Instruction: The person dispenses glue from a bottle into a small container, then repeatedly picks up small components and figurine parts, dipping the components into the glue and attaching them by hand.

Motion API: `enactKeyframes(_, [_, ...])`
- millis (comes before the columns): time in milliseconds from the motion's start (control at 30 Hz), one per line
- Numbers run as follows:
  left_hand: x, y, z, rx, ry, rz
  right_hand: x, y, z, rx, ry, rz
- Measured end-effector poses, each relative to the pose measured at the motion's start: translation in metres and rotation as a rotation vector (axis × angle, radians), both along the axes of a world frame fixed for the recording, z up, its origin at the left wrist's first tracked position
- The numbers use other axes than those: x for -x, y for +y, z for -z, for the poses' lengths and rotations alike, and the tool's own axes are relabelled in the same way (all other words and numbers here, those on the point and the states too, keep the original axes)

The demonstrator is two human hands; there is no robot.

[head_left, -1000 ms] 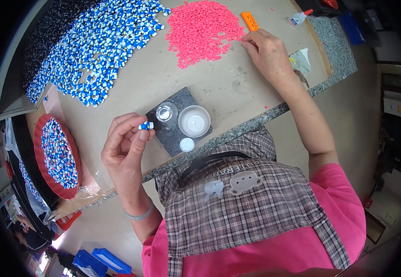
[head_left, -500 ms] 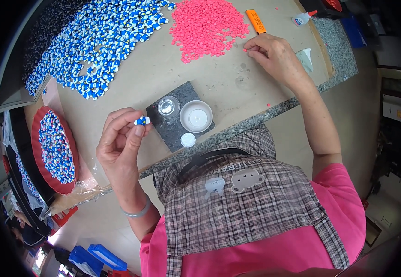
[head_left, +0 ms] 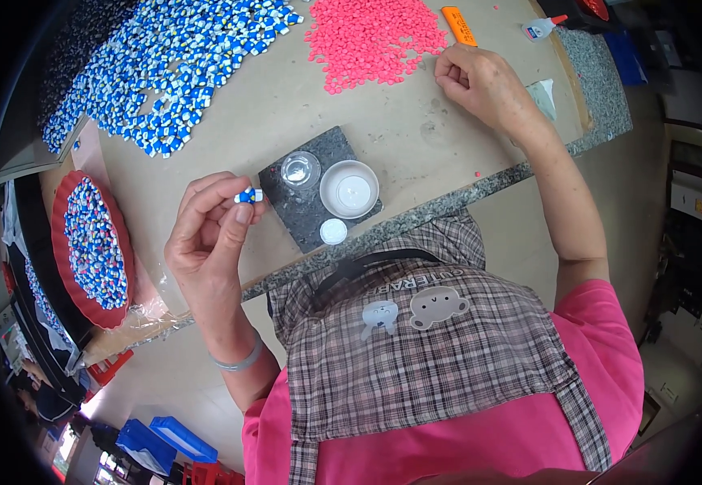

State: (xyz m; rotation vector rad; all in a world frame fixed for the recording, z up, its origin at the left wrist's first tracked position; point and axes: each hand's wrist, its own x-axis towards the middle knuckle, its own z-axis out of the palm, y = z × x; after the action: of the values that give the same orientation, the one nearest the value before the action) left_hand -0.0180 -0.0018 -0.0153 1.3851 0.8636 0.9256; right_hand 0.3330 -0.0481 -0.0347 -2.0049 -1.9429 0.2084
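Observation:
My left hand (head_left: 210,234) pinches a small blue-and-white piece (head_left: 248,196) between thumb and fingertips, above the left side of a dark stone slab (head_left: 286,218). On the slab stand a small clear glass dish (head_left: 299,169), a white cup (head_left: 327,190) and a round white disc (head_left: 333,232). My right hand (head_left: 488,89) is closed near the pile of small pink pieces (head_left: 371,40), its fingertips curled under; whatever they hold is hidden. Just beyond it lies an orange box-like object (head_left: 458,27). A large heap of blue-and-white pieces (head_left: 181,73) spreads across the far left.
A red scalloped tray (head_left: 125,275) of blue, white and pink pieces sits at the left. A small glue bottle with a red tip (head_left: 541,29) and a pale scrap (head_left: 542,99) lie at the right. The granite table edge (head_left: 480,187) runs before me.
The view has shifted slightly. My right fingers have curled in, and the pink piece seen at their tips before no longer shows. My left hand keeps its pinch on the blue-and-white piece.

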Motion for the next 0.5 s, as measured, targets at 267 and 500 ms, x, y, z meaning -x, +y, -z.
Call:
enactKeyframes(267, [0.003, 0.003, 0.001, 0.008, -0.040, -0.010, 0.023, -0.012, -0.011, 0.102, 0.435, -0.029])
enactKeyframes(500, [0.002, 0.003, 0.003, 0.015, -0.042, -0.020, 0.050, -0.018, -0.018, 0.229, 0.884, -0.012])
